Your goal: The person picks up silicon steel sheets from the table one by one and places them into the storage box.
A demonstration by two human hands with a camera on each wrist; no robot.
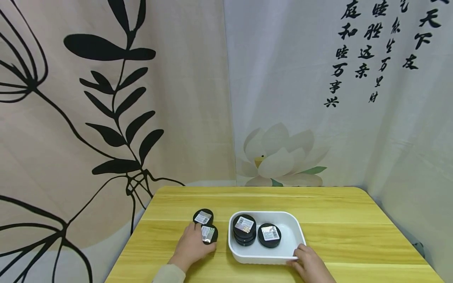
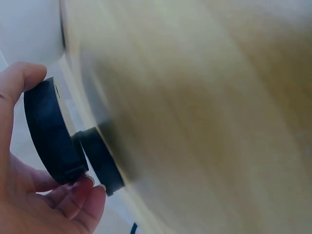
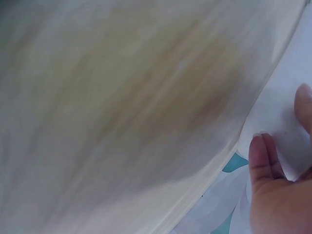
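My left hand (image 1: 193, 245) pinches a round black tin (image 1: 209, 234) by its edge, with a silver-white label on top. In the left wrist view, thumb and fingers grip opposite sides of that tin (image 2: 48, 131), raised off the table. Just behind it a second black tin (image 1: 203, 216) lies on the wood, close to my fingertips. To the right, a white tray (image 1: 291, 226) contains a stack of black tins (image 1: 244, 228) and a single black tin (image 1: 269, 236) beside the stack. My right hand (image 1: 310, 264) holds the tray's near right corner between thumb and fingers.
Everything stands on a yellow wood-grain table (image 1: 354, 220). Behind it hangs a pale curtain (image 1: 191, 98) printed with black plants, a lotus and Chinese characters. The tray sits right of the table's middle.
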